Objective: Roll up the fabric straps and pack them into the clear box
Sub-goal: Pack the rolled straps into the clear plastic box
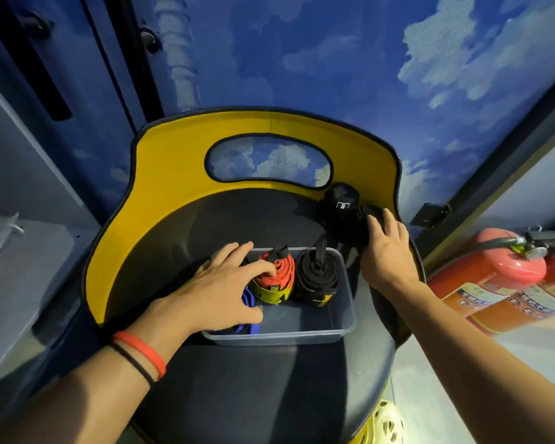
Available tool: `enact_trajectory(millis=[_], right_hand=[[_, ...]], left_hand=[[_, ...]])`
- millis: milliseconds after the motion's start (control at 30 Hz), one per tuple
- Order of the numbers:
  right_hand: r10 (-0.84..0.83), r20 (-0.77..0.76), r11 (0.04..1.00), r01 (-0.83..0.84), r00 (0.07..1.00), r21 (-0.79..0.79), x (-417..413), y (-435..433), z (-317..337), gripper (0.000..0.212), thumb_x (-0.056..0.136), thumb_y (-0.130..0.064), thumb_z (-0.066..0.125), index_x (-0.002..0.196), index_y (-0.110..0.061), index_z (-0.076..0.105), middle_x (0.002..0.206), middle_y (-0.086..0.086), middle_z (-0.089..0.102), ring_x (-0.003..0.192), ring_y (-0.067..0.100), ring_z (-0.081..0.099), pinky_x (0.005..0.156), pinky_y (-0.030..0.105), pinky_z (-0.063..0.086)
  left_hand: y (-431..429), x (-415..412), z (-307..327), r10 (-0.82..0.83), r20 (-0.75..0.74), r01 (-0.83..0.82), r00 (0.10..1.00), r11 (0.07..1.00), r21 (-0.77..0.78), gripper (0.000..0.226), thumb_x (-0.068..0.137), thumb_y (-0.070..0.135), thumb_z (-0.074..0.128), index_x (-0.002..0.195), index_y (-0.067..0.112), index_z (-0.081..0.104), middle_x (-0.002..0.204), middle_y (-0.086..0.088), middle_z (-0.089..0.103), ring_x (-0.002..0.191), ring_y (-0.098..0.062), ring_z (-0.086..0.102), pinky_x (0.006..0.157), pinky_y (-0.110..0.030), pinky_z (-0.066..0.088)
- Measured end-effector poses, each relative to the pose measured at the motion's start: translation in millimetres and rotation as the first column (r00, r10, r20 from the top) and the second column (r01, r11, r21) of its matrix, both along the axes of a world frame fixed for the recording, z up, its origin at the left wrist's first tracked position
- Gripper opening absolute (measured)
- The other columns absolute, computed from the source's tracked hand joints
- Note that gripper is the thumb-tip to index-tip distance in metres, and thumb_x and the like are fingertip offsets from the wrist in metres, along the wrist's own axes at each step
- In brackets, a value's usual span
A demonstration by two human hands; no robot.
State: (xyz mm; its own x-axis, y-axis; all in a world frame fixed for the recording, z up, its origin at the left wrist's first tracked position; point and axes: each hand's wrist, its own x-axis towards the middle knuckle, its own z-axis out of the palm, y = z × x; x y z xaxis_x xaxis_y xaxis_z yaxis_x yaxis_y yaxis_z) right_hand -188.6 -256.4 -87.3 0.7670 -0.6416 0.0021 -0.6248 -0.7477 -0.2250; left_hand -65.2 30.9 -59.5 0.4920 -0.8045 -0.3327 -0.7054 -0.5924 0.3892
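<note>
A clear box (340, 328) sits on a dark round seat (253, 389). Inside stand a red and yellow rolled strap (277, 280) and a black rolled strap (316, 277), with a blue strap (249, 299) at the left. My left hand (225, 290) reaches over the box's left side, its fingertips touching the red and yellow roll and covering most of the blue strap. My right hand (385, 251) lies on a black strap (362, 219) on the seat to the right of the box. Another black roll with a white label (340, 200) stands behind it.
The seat has a yellow curved backrest (173, 174) with an oval cut-out. Two red fire extinguishers (500, 277) lie close on the right. A grey shelf (20, 270) is at the left. A blue cloud-print wall rises behind.
</note>
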Motion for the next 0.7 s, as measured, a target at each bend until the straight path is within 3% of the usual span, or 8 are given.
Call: enact_trajectory(millis=[100,167,233,367,467,567,633,700], right_hand=[[0.032,0.032,0.999,-0.032,0.999,0.010,0.7,-2.9,-7.0,0.084,0.090,-0.010,0.062,0.160,-0.016,0.016,0.156,0.014,0.025,0.133,0.042,0.036,0.113,0.051,0.036],[0.031,0.052,0.998,-0.028,0.998,-0.063,2.1,-2.4,-8.0,0.084,0.087,-0.013,0.070,0.157,-0.018,0.024,0.140,0.015,0.032,0.120,0.041,0.041,0.102,0.051,0.045],[0.016,0.086,0.995,-0.007,0.996,-0.104,4.3,-1.6,-8.2,0.079,0.083,-0.012,0.077,0.148,-0.019,0.033,0.133,0.015,0.032,0.119,0.042,0.041,0.097,0.051,0.049],[0.068,0.158,0.996,-0.059,0.985,-0.063,10.4,-3.4,-10.7,0.059,0.079,-0.009,0.081,0.124,-0.016,0.043,0.144,0.016,0.034,0.124,0.042,0.045,0.095,0.049,0.051],[0.114,0.224,0.992,-0.098,0.968,-0.083,11.1,-1.4,-10.4,0.038,0.085,-0.008,0.071,0.108,-0.017,0.043,0.116,0.010,0.052,0.102,0.035,0.055,0.074,0.038,0.041],[0.109,0.267,0.994,-0.099,0.958,-0.051,11.1,5.1,1.6,0.044,0.089,-0.015,0.068,0.125,-0.023,0.043,0.118,0.009,0.053,0.102,0.033,0.055,0.072,0.041,0.047],[0.165,0.265,0.986,-0.148,0.950,-0.083,10.4,13.9,16.8,0.061,0.089,-0.022,0.069,0.143,-0.027,0.042,0.126,0.011,0.050,0.108,0.032,0.054,0.081,0.045,0.055],[0.217,0.301,0.976,-0.197,0.929,-0.095,9.9,27.1,39.4,0.059,0.090,-0.029,0.070,0.144,-0.025,0.048,0.128,0.010,0.047,0.113,0.030,0.054,0.087,0.042,0.056]], left_hand=[[-0.6,0.6,0.2,0.003,-0.007,-0.003,1.000,1.000,0.004,0.069,0.080,0.045,0.070,0.134,0.062,0.031,0.169,0.010,-0.007,0.155,-0.016,-0.016,0.121,-0.061,0.017],[-0.9,0.8,0.5,0.004,-0.008,-0.004,1.000,1.000,0.003,0.069,0.079,0.044,0.070,0.133,0.062,0.031,0.169,0.010,-0.007,0.155,-0.016,-0.017,0.121,-0.061,0.017],[-0.9,0.5,0.7,0.002,-0.006,-0.002,1.000,1.000,0.004,0.069,0.080,0.044,0.070,0.133,0.061,0.031,0.169,0.010,-0.007,0.155,-0.016,-0.017,0.121,-0.061,0.017],[0.1,-0.7,1.2,0.006,-0.016,-0.006,1.000,1.000,0.000,0.068,0.081,0.043,0.070,0.135,0.060,0.032,0.169,0.012,-0.008,0.155,-0.016,-0.018,0.121,-0.061,0.016],[0.4,-0.6,0.7,0.008,-0.025,-0.008,1.000,1.000,-0.011,0.068,0.081,0.042,0.070,0.134,0.060,0.032,0.169,0.013,-0.008,0.155,-0.015,-0.018,0.121,-0.061,0.015],[0.6,1.2,0.0,0.009,-0.033,-0.010,0.999,1.000,-0.022,0.068,0.080,0.043,0.070,0.134,0.060,0.033,0.169,0.013,-0.007,0.155,-0.015,-0.017,0.122,-0.060,0.015],[0.3,2.5,1.1,0.007,-0.041,-0.008,0.999,0.999,-0.032,0.069,0.079,0.042,0.071,0.134,0.060,0.034,0.170,0.011,-0.005,0.155,-0.015,-0.015,0.122,-0.058,0.016],[0.7,3.3,3.6,0.009,-0.054,-0.011,0.998,0.999,-0.038,0.070,0.079,0.039,0.072,0.137,0.057,0.037,0.170,0.009,-0.003,0.155,-0.015,-0.014,0.122,-0.057,0.018]])
